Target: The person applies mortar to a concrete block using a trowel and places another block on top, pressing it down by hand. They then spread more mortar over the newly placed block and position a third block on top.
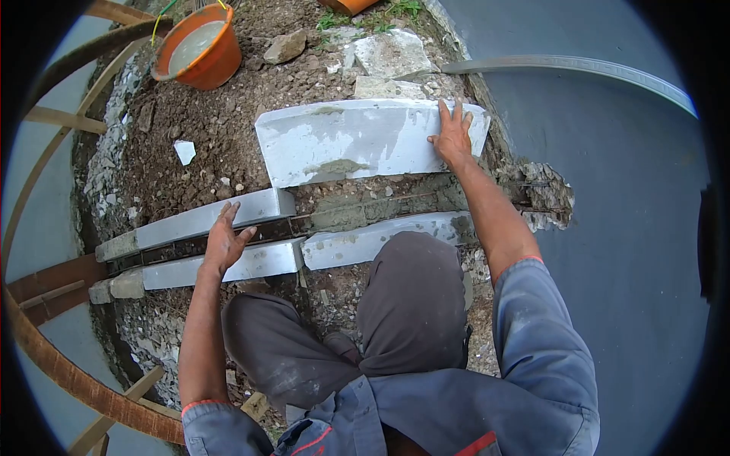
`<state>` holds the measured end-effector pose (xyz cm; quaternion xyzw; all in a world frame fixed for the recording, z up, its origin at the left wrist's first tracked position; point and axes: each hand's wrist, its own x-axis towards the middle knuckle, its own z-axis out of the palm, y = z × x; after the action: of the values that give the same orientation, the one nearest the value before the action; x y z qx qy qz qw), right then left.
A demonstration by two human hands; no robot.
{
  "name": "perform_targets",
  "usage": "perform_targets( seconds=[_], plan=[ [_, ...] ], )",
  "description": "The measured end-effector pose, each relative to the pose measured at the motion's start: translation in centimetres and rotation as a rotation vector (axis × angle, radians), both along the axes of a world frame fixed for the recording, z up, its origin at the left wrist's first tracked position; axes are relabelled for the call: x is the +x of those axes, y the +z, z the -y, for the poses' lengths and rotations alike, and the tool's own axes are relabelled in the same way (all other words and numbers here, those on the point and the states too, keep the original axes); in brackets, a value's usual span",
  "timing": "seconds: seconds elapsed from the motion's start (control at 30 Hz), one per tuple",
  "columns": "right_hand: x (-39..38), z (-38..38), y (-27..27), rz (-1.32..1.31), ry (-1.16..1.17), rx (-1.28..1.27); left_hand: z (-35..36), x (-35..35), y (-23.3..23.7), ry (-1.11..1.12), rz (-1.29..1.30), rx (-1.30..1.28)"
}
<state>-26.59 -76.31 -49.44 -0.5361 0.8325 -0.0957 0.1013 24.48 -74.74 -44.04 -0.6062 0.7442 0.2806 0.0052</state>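
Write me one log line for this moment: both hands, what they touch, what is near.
left hand: open, touching grey edging piece | right hand: flat on white slab | orange bucket on soil beyond

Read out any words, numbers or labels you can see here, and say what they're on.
None can be read. The pale concrete slab under the right hand, the curb pieces by the left hand, the orange bucket and the grey workwear show no words, numbers or signs.

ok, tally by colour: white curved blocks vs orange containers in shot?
White curved blocks: 4
Orange containers: 2, one cut off at the top edge
Total: 6
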Motion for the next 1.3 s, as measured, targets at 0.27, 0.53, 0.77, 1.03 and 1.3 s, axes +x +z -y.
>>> perform_targets(
  seconds=[0.27, 0.53, 0.77, 1.03, 1.3],
  plan=[
    [0.3, -1.0, -0.1, 0.046, -0.057, 0.031, -0.3, 0.1, 0.2, -0.009, -0.005, 0.001],
    [-0.4, -1.2, -0.8, 0.030, -0.053, -0.013, -0.3, 1.3, 0.4, 0.027, -0.018, -0.011],
    [-1.3, -7.3, 0.3, 0.011, 0.043, -0.398, -1.2, 3.7, 0.4, 0.094, 0.003, -0.001],
    [3.9, -36.6, -4.8, 0.079, -0.529, 0.071, -1.3, 5.0, -0.5, 0.158, -0.032, 0.036],
    [4.4, -47.7, -19.1, 0.403, -0.358, 0.430, 1.5, 3.1, 1.4, 0.099, -0.118, -0.055]
  ],
)
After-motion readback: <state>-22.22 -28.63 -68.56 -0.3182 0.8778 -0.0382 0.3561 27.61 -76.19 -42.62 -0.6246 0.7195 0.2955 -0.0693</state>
